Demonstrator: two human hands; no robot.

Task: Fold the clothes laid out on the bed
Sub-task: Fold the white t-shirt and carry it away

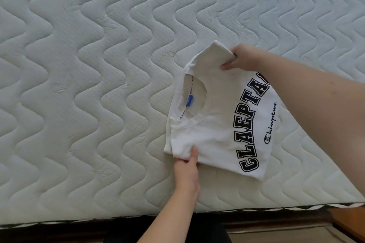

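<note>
The bed [88,85] has a white quilted cover with wavy stitching. Near its front edge, right of the middle, lies a folded white shirt [217,124], with the collar toward the left. A blue tag [190,100] shows inside the collar. Dark block letters run in an arc across the right part of the shirt. The left hand [186,171] pinches the near left corner of the shirt, with the thumb on top of the cloth. The right hand [243,58] grips the far corner, its fingers curled around the folded edge, which stands a little raised.
</note>
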